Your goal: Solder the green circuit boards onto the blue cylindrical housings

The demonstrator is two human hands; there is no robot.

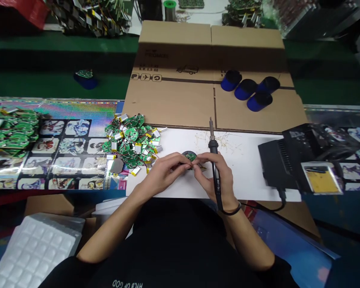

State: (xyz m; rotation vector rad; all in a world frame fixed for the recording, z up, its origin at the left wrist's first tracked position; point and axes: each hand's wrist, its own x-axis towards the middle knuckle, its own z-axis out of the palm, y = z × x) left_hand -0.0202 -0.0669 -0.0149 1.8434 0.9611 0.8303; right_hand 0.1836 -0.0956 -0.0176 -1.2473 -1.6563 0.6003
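A small round green circuit board with a dark rim sits on the white work surface, partly hidden by my fingers. My left hand is closed in a pinch at the board's near left edge. Across the board, my right hand has its thumb and fingertips pressed together at the near right side. The same hand keeps a soldering iron tucked between its fingers, tip pointing up and away from the board. Whatever small part lies between the fingertips is too hidden to name.
Left of my hands is a heap of green circuit boards with batteries. Folded cardboard stands behind, with several blue cylinders on it. A black soldering station and a yellow sponge tray are at right.
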